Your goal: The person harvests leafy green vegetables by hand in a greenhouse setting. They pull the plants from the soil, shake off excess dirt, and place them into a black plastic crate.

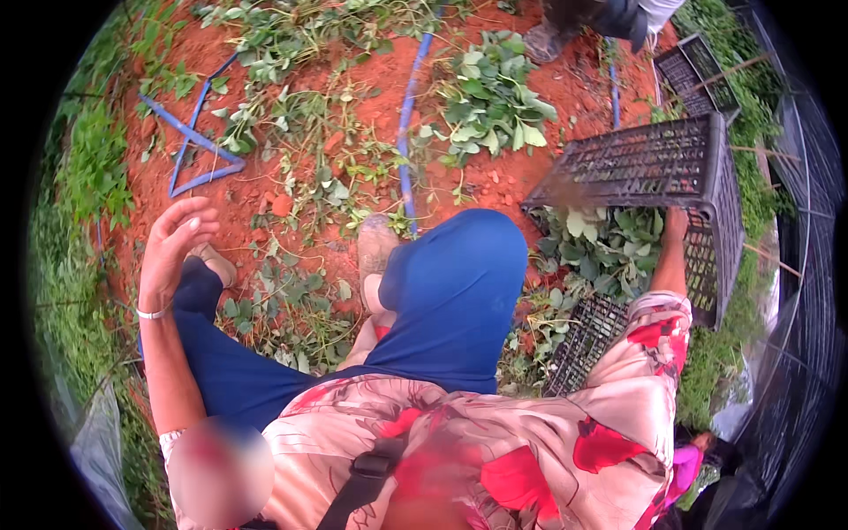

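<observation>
My left hand (180,242) is raised over the red soil at the left, its fingers apart and slightly curled around nothing. On the right, my right hand (676,224) reaches inside a black plastic crate (725,218), near its slatted wall; the crate's rim hides part of the fingers, so whether they grip anything does not show. The crate is tipped on its side and holds leafy green cuttings (599,245), which lie beside my right forearm.
A pile of leafy plants (493,96) and blue flat hoses (405,122) lie on the soil. A second black crate (695,76) stands at the upper right, near another person's shoe (546,41). Dark plastic sheeting (805,265) runs along the right. Another person in a pink sleeve (682,470) is at the lower right.
</observation>
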Demonstrator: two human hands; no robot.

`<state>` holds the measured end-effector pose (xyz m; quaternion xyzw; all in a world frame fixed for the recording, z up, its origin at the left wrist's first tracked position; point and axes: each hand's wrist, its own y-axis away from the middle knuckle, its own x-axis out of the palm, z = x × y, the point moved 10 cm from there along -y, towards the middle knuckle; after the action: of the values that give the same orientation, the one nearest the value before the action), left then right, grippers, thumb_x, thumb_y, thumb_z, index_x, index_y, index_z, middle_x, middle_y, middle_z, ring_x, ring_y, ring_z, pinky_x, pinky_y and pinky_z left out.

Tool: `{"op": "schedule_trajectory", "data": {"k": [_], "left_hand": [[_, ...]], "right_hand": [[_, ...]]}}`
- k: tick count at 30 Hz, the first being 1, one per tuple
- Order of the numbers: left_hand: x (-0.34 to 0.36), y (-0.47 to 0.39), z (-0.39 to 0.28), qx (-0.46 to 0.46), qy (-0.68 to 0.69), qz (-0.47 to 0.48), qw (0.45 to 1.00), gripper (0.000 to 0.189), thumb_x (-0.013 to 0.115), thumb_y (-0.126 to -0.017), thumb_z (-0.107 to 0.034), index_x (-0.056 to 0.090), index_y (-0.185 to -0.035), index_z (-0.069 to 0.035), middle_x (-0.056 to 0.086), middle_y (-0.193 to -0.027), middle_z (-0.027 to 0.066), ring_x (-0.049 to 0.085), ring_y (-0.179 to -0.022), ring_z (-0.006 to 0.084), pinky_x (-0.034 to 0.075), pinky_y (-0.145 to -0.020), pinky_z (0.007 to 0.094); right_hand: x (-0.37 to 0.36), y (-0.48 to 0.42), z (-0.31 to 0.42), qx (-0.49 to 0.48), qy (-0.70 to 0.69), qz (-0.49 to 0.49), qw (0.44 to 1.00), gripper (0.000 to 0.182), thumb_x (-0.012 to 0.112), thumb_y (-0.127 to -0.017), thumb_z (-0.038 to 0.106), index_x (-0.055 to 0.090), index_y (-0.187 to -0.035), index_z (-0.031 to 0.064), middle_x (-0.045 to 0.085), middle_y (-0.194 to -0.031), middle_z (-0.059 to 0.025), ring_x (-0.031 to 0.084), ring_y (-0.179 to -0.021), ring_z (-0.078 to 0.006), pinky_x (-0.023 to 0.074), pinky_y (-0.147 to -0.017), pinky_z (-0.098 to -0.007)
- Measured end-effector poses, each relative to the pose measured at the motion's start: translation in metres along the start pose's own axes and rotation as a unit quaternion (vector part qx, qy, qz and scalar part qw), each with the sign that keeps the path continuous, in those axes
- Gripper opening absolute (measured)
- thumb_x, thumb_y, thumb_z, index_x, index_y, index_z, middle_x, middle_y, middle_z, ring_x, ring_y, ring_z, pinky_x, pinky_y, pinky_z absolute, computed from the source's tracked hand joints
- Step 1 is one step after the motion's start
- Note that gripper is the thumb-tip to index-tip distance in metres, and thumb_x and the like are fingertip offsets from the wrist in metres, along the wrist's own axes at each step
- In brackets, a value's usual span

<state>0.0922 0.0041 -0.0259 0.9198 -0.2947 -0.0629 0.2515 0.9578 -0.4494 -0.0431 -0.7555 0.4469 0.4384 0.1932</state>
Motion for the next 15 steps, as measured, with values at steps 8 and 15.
{"op": "schedule_trajectory", "data": {"k": [8, 15], "left_hand": [[0.018, -0.025, 0.015, -0.002, 0.0, 0.04, 0.999, 0.034, 0.056, -0.084, -0.015, 0.049, -0.114, 0.0, 0.059, -0.102, 0.011, 0.06, -0.088, 0.0154, 0.048, -0.077, 0.0263], [0.025, -0.021, 0.017, -0.004, 0.02, 0.045, 0.999, 0.031, 0.057, -0.084, -0.015, 0.051, -0.111, -0.001, 0.061, -0.099, 0.0094, 0.06, -0.085, 0.0149, 0.049, -0.074, 0.0261]], "right_hand": [[-0.146, 0.212, -0.031, 0.188, -0.564, -0.286, 0.751, 0.025, 0.054, -0.08, 0.015, 0.06, -0.09, -0.0068, 0.064, -0.071, -0.0098, 0.057, -0.056, -0.0114, 0.044, -0.054, -0.0242], [-0.082, 0.274, 0.019, 0.246, -0.719, -0.121, 0.639, 0.017, 0.059, -0.08, 0.013, 0.062, -0.082, -0.0032, 0.062, -0.066, -0.0074, 0.048, -0.045, -0.0074, 0.0378, -0.041, -0.0183]]}}
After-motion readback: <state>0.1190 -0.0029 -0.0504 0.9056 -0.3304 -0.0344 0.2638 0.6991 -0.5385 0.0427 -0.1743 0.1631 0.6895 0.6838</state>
